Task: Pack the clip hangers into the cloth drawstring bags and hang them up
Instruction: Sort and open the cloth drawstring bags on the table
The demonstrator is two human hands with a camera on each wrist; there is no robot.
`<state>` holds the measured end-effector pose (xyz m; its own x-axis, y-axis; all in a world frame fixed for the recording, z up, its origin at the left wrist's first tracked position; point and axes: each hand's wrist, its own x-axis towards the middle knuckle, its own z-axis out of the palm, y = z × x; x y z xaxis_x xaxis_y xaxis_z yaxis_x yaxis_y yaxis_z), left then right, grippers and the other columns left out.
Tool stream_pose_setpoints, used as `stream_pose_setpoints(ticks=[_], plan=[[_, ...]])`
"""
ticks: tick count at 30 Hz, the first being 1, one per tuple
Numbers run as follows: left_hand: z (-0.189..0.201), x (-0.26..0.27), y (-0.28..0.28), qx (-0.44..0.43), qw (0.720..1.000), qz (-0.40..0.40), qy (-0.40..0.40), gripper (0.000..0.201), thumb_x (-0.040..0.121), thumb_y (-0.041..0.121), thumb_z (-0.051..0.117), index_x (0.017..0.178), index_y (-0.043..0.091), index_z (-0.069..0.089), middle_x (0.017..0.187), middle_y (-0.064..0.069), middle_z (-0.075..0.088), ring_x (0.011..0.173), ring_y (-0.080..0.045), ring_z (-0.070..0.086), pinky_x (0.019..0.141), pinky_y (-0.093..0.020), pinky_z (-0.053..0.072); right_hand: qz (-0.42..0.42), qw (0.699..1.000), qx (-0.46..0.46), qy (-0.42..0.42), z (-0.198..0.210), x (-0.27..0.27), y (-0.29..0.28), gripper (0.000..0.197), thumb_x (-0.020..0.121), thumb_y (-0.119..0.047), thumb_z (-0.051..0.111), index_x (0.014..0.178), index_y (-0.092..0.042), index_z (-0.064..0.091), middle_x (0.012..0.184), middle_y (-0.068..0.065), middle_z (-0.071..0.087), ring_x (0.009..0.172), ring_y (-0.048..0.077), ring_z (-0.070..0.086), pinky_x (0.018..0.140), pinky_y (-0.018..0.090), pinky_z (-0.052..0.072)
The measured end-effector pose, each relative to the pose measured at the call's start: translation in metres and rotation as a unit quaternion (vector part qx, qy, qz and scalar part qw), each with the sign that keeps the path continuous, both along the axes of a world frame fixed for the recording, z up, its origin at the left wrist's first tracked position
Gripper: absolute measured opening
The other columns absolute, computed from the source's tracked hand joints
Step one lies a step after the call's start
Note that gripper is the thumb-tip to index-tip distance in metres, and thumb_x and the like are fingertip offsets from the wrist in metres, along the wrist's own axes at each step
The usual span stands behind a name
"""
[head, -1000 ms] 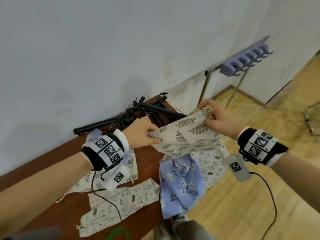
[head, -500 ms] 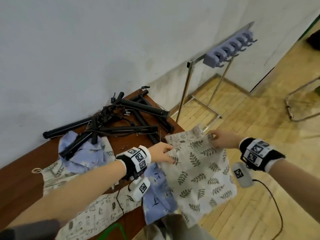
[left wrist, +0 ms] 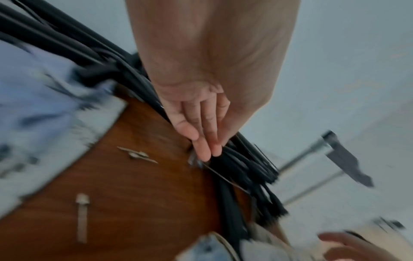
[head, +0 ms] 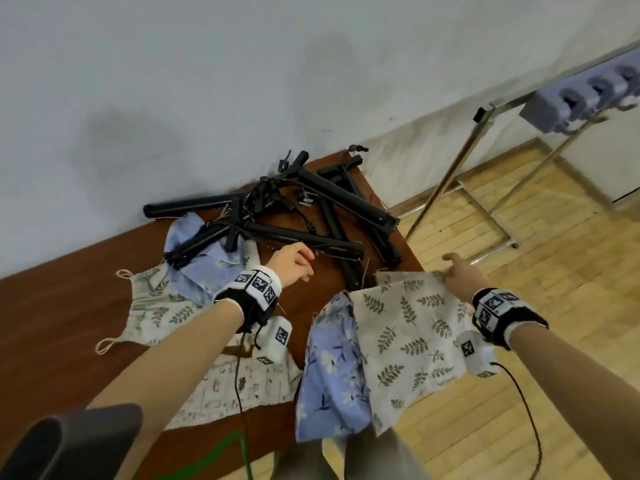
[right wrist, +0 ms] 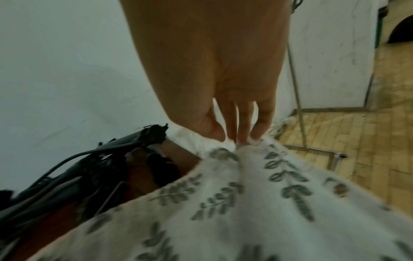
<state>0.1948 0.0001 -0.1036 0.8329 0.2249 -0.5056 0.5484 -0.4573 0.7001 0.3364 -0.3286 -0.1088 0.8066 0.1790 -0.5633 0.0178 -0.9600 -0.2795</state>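
A pile of black clip hangers (head: 311,216) lies at the table's far right end by the wall. My left hand (head: 294,266) hovers at the pile's near edge and holds nothing. In the left wrist view its straight fingers (left wrist: 205,146) reach a metal clip on the hangers (left wrist: 234,167). A cream leaf-print drawstring bag (head: 405,327) is draped over the table's right edge, on top of a blue floral bag (head: 332,375). My right hand (head: 457,271) pinches the leaf bag's top edge, and the cloth (right wrist: 223,203) gathers up to its fingertips (right wrist: 243,137).
More bags lie on the brown table (head: 52,323): a leaf-print one (head: 152,306), a blue one (head: 201,268) under the hangers, a printed one (head: 235,386). Small metal parts (left wrist: 136,155) lie loose. A metal rack with grey hooks (head: 581,95) stands right, over wooden floor.
My left hand has let go of the leaf-print bag and moved left to the hangers. The bag, held up in both hands before, now lies lowered over the table edge.
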Motion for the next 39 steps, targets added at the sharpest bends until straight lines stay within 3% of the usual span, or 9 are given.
stream_pose_setpoints(ticks=[2, 5, 8, 12, 17, 25, 29, 34, 39], plan=[[0.0, -0.025, 0.037, 0.017, 0.999, 0.037, 0.017, 0.016, 0.083, -0.007, 0.058, 0.087, 0.009, 0.057, 0.051, 0.007, 0.061, 0.056, -0.027, 0.065, 0.062, -0.033, 0.054, 0.025, 0.997, -0.002, -0.08, 0.0, -0.006, 0.022, 0.048, 0.089, -0.007, 0.052, 0.135, -0.015, 0.046, 0.14, 0.016, 0.043, 0.128, 0.034, 0.04, 0.105, 0.048, 0.039], [-0.005, -0.077, 0.08, 0.062, 0.994, 0.041, 0.085, 0.012, 0.089, 0.0, 0.051, 0.088, 0.008, 0.06, 0.08, -0.008, 0.065, 0.057, -0.026, 0.066, 0.062, -0.037, 0.057, 0.065, 0.972, 0.134, -0.181, 0.011, -0.031, 0.075, 0.029, 0.088, -0.004, 0.053, 0.114, -0.012, 0.062, 0.131, 0.011, 0.045, 0.129, 0.027, 0.032, 0.108, 0.039, 0.031], [-0.012, -0.129, 0.096, 0.1, 0.981, -0.037, 0.162, 0.007, 0.09, 0.012, 0.055, 0.089, 0.015, 0.061, 0.085, -0.005, 0.066, 0.066, -0.021, 0.065, 0.067, -0.034, 0.057, 0.204, 0.953, 0.188, -0.122, 0.012, -0.068, 0.135, 0.017, 0.091, -0.009, 0.052, 0.102, -0.014, 0.063, 0.115, 0.004, 0.052, 0.116, 0.02, 0.044, 0.096, 0.029, 0.039], [-0.023, -0.172, 0.088, 0.128, 0.962, -0.133, 0.201, 0.015, 0.086, 0.024, 0.066, 0.1, 0.019, 0.062, 0.087, 0.004, 0.058, 0.085, -0.016, 0.057, 0.071, -0.023, 0.044, 0.36, 0.932, 0.033, 0.014, -0.007, -0.113, 0.207, 0.024, 0.092, -0.027, 0.053, 0.115, -0.02, 0.056, 0.117, 0.004, 0.059, 0.108, 0.026, 0.058, 0.083, 0.033, 0.047], [-0.045, -0.192, 0.082, 0.112, 0.947, -0.206, 0.219, 0.049, 0.086, 0.031, 0.067, 0.13, 0.018, 0.049, 0.131, -0.005, 0.052, 0.117, -0.025, 0.053, 0.094, -0.034, 0.046, 0.262, 0.963, 0.012, 0.067, -0.05, -0.149, 0.254, 0.039, 0.089, -0.038, 0.063, 0.116, -0.012, 0.052, 0.116, 0.012, 0.06, 0.104, 0.03, 0.06, 0.081, 0.034, 0.048], [-0.068, -0.195, 0.059, 0.162, 0.921, -0.31, 0.172, 0.062, 0.083, 0.032, 0.069, 0.136, 0.014, 0.042, 0.145, -0.012, 0.037, 0.131, -0.032, 0.039, 0.105, -0.042, 0.038, 0.258, 0.964, -0.013, -0.054, -0.076, -0.173, 0.269, 0.023, 0.098, -0.028, 0.049, 0.111, -0.01, 0.055, 0.113, 0.011, 0.062, 0.102, 0.032, 0.062, 0.082, 0.039, 0.05], [-0.067, -0.179, 0.05, 0.129, 0.916, -0.336, 0.177, 0.041, 0.095, 0.024, 0.056, 0.131, 0.008, 0.045, 0.134, -0.016, 0.05, 0.121, -0.035, 0.049, 0.098, -0.043, 0.044, 0.265, 0.964, -0.009, 0.005, -0.073, -0.172, 0.267, 0.021, 0.099, -0.022, 0.045, 0.111, -0.009, 0.055, 0.116, 0.012, 0.056, 0.107, 0.032, 0.059, 0.086, 0.038, 0.047], [-0.04, -0.156, 0.051, 0.091, 0.949, -0.284, 0.106, 0.04, 0.099, 0.024, 0.045, 0.138, 0.015, 0.041, 0.127, -0.016, 0.056, 0.113, -0.033, 0.055, 0.093, -0.039, 0.046, 0.16, 0.969, 0.158, 0.106, -0.044, -0.163, 0.261, 0.01, 0.098, -0.026, 0.049, 0.095, -0.017, 0.053, 0.096, 0.006, 0.068, 0.09, 0.023, 0.064, 0.078, 0.03, 0.05], [0.0, -0.108, 0.049, -0.02, 0.985, -0.173, -0.015, 0.034, 0.09, 0.025, 0.06, 0.122, 0.017, 0.057, 0.114, -0.009, 0.066, 0.103, -0.027, 0.062, 0.091, -0.04, 0.049, 0.183, 0.958, 0.223, -0.003, 0.002, -0.167, 0.259, 0.019, 0.104, -0.026, 0.033, 0.099, -0.012, 0.044, 0.081, 0.018, 0.064, 0.075, 0.035, 0.061, 0.072, 0.043, 0.047]])
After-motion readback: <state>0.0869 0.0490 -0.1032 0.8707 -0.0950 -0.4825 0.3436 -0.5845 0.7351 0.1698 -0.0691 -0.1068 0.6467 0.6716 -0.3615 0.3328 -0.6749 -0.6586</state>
